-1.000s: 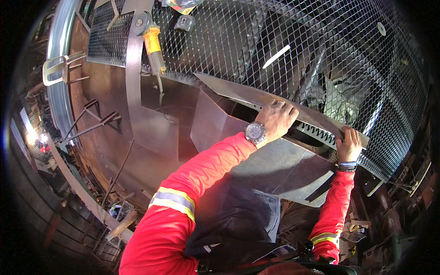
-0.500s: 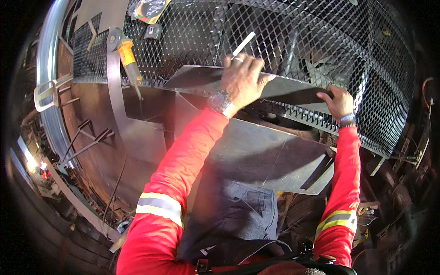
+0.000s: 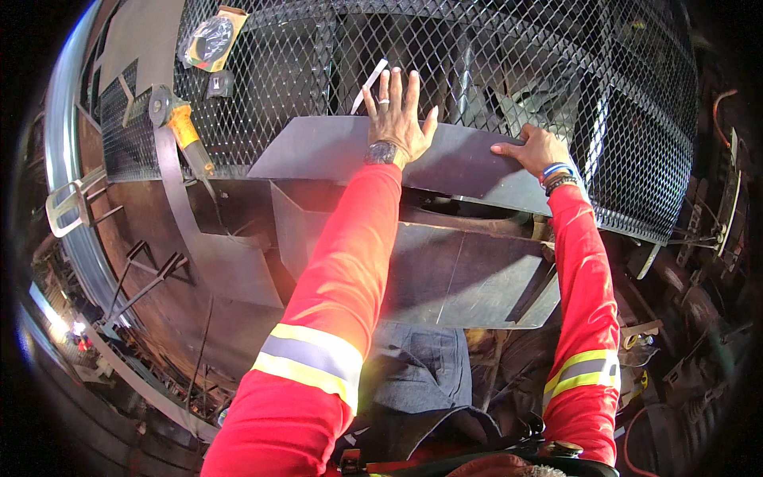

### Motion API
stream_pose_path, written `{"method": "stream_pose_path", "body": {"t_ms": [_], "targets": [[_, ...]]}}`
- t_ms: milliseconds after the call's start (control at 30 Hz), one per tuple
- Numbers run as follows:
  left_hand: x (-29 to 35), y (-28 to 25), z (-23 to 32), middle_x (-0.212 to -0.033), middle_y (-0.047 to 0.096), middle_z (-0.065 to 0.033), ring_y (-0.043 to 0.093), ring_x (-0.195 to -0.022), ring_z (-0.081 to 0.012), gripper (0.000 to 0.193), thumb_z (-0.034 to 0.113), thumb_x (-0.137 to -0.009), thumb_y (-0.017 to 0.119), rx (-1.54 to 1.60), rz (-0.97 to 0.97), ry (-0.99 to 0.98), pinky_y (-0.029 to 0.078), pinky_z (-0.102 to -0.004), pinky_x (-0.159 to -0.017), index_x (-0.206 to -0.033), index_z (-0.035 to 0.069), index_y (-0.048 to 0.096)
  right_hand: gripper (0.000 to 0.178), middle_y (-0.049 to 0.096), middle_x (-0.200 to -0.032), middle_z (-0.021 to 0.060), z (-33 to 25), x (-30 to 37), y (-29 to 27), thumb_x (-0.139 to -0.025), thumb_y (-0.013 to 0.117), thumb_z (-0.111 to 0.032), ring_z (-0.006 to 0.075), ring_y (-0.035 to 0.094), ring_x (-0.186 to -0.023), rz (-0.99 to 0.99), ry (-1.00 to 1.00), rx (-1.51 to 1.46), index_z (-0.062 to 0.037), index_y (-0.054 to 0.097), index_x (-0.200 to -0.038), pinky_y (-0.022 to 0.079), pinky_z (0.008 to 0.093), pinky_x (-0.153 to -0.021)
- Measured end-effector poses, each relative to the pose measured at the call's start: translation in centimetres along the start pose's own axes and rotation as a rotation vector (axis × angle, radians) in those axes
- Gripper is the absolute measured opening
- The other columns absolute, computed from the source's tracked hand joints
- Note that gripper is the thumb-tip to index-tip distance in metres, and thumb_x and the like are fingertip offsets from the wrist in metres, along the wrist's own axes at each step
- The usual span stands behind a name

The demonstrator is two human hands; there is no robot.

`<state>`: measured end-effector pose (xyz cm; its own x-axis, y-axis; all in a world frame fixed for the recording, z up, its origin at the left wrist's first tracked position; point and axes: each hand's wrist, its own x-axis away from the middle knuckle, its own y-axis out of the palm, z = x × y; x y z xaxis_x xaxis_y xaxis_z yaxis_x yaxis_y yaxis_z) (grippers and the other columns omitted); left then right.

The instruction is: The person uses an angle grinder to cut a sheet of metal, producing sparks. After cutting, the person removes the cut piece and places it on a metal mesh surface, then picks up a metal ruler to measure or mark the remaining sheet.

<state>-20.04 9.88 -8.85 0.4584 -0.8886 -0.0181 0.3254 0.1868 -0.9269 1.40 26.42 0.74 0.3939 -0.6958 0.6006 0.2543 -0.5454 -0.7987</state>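
Observation:
A dark flat metal sheet [image 3: 465, 163] with an angled left end lies across the near edge of the wire mesh [image 3: 294, 71]. My left hand [image 3: 400, 127] is pressed on it, palm down, with fingers spread toward its far edge. Beside the little finger, a slim white stick [image 3: 369, 86] rests over the mesh. My right hand [image 3: 542, 149] grips the right part of the sheet; the thumb lies on top and the other fingers bend over the far edge, partly hidden. Closer to me, a larger grey metal plate [image 3: 453, 278] sits below the sheet.
An angle grinder [image 3: 187, 139] with a yellow body lies at left on a curved metal strip [image 3: 171, 179]. A small dark square tool [image 3: 220, 84] and a wrapped disc in card packaging [image 3: 213, 40] lie on the mesh. A bent metal handle [image 3: 67, 208] stands out at far left.
The sheet has come down flatter over the mesh's toothed edge, covering the gap seen earlier. My left fingers have straightened and spread; my right hand still holds the sheet. The whole view has shifted slightly.

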Motion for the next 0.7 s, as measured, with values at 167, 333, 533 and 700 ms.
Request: {"method": "stream_pose_path", "body": {"t_ms": [167,333,533,700], "targets": [[0.7,0.6,-0.5,-0.166,0.02,-0.0196,0.011,-0.155,-0.037,0.08,0.049,-0.094,0.053,-0.013,-0.05,-0.002,0.001,-0.0651,-0.121,-0.16,0.012,0.026,0.087,0.074,-0.098,0.0213,-1.4,0.4,-0.2,-0.064,0.077,-0.078,0.0384,0.071,-0.097,-0.103,0.076,-0.031,-0.0017,0.07,-0.105,0.055,0.0466,-0.085],[0.1,0.8,-0.5,-0.166,0.021,-0.0177,0.012,-0.155,-0.0359,0.079,0.048,-0.093,0.055,0.03,-0.041,-0.009,0.002,-0.0656,-0.121,-0.159,0.012,0.029,0.086,0.074,-0.091,0.0196,-2.4,0.6,-2.0,-0.06,0.076,-0.081,0.035,0.073,-0.09,-0.09,0.115,0.068,-0.0031,0.07,-0.096,0.056,0.0444,-0.081],[-0.4,1.0,-0.8,-0.166,0.022,-0.0155,0.013,-0.155,-0.035,0.079,0.047,-0.092,0.055,0.037,0.008,-0.026,0.002,-0.0634,-0.122,-0.158,0.012,0.03,0.081,0.074,-0.092,0.0199,-2.4,-0.8,-2.7,-0.062,0.076,-0.08,0.0367,0.073,-0.091,-0.092,0.057,0.108,-0.0053,0.073,-0.093,0.056,0.0458,-0.081],[-0.2,0.4,-0.8,-0.164,0.026,-0.0174,0.014,-0.155,-0.036,0.074,0.047,-0.096,0.051,-0.005,-0.001,-0.012,0.002,-0.0666,-0.12,-0.156,0.006,0.033,0.08,0.074,-0.095,0.0202,-0.5,-2.9,0.2,-0.061,0.078,-0.079,0.037,0.072,-0.095,-0.13,0.013,-0.096,-0.0061,0.071,-0.093,0.055,0.0454,-0.084]]}}
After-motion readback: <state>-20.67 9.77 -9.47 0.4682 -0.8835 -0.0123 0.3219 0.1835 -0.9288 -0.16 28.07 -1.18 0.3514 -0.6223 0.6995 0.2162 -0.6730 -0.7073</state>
